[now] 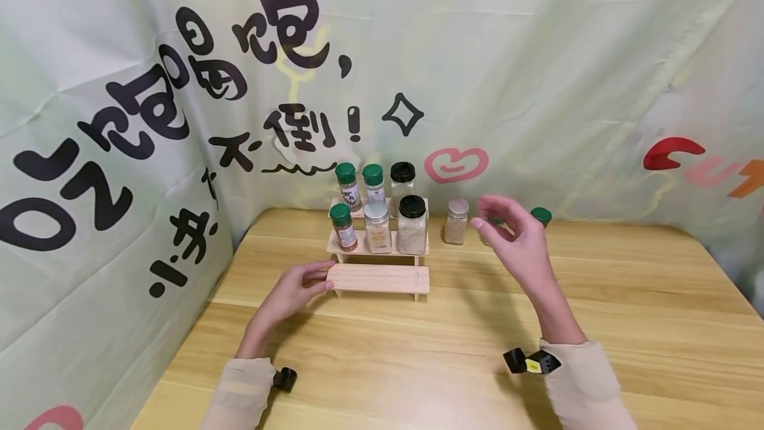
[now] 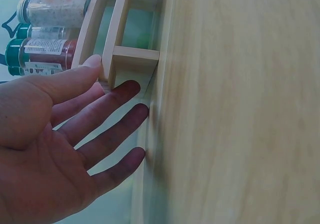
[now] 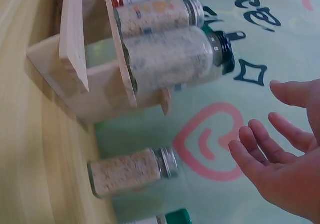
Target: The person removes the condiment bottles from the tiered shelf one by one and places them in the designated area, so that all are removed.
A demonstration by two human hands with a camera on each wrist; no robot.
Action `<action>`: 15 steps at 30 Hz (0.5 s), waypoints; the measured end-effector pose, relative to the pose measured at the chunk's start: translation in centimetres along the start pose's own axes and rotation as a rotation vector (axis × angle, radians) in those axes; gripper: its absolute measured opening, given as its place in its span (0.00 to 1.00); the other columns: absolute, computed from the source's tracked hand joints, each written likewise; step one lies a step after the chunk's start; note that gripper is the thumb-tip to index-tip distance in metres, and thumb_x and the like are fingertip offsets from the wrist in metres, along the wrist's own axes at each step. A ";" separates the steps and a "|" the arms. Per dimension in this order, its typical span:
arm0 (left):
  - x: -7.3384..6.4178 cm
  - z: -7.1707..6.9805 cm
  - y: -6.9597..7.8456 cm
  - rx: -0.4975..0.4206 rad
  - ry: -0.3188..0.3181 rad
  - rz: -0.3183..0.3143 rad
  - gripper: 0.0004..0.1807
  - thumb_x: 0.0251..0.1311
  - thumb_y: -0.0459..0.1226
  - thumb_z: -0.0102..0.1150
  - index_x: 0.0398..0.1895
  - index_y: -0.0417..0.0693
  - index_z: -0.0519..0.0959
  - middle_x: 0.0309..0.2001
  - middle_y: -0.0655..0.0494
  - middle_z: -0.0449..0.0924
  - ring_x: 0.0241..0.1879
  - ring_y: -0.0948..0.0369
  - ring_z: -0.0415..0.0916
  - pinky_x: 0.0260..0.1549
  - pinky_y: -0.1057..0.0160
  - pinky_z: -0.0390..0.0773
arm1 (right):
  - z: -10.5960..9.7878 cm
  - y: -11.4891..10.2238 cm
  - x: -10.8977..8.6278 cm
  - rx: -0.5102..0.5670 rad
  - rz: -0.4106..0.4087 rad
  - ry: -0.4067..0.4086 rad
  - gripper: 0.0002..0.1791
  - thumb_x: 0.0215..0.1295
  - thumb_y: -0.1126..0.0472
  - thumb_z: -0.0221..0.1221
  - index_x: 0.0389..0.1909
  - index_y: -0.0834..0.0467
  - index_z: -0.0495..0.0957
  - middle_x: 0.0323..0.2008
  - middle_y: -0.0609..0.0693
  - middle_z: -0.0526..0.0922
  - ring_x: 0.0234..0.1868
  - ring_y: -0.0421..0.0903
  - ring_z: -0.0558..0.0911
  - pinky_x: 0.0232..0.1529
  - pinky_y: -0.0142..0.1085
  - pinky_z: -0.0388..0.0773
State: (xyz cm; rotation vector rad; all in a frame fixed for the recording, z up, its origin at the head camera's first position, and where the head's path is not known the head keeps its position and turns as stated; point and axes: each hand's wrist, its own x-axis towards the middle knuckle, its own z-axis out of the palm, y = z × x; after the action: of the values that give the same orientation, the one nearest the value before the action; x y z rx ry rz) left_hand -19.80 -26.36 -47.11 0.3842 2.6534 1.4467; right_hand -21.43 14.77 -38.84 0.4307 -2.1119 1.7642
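Observation:
A tiered wooden spice rack (image 1: 377,279) stands on the table, with spice jars on its upper two tiers. At the left end of its lowest tier, my left hand (image 1: 301,287) pinches the board's edge between thumb and index finger; the other fingers (image 2: 112,136) spread loose below. My right hand (image 1: 518,237) hangs in the air right of the rack, fingers loosely bent and holding nothing. Nearest to it stands a silver-lidded glass jar (image 1: 456,223) of pale grains, also in the right wrist view (image 3: 127,173). Another jar is mostly hidden behind the right hand.
On the middle tier are a green-capped jar (image 1: 343,227), a silver-lidded jar (image 1: 378,227) and a black-lidded jar (image 1: 412,225). Several more stand on the top tier. A green cap (image 1: 541,215) shows beyond the right wrist. A printed curtain (image 1: 525,85) hangs behind the table.

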 end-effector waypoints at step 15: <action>0.1 0.0 -0.5 0.014 0.003 0.018 0.26 0.67 0.33 0.66 0.67 0.33 0.74 0.58 0.35 0.81 0.57 0.43 0.81 0.56 0.52 0.82 | 6.1 0.1 1.4 0.063 0.033 -0.180 0.28 0.66 0.64 0.70 0.66 0.60 0.75 0.59 0.58 0.79 0.60 0.56 0.78 0.64 0.50 0.77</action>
State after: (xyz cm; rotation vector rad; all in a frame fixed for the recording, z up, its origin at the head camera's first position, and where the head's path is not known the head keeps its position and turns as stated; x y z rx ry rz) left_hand -19.94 -26.57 -47.53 0.4086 2.6705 1.4360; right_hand -23.18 8.74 -39.22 0.5955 -2.1993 1.8779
